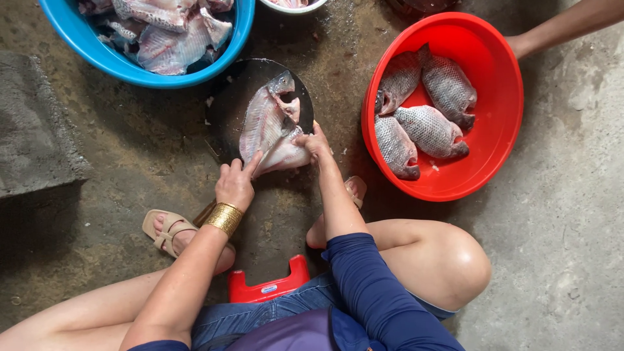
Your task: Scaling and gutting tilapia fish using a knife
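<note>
A person squatting on a low red stool (268, 286) works over a split fish (270, 127) laid open, flesh up, on a round dark chopping board (229, 104) set on the wet concrete floor (565, 214). The left hand (235, 184), a gold cuff at its wrist, lies just below the fish's tail end with its forefinger stretched out to touch the flesh and the other fingers curled loosely. The right hand (313, 142) sits at the fish's near right edge, fingers bunched as if pinching the belly flap; whether it holds a blade cannot be told. To do this step well, the fish likely needs pinning flat with the left fingertips kept clear of any cutting line, since wet flesh slides easily on a slick board. Beyond the left hand a blue basin (140, 68) holds more opened fish; to the right of the right hand a red basin (497, 104) holds four whole ones, with another person's arm (565, 26) reaching its rim.
</note>
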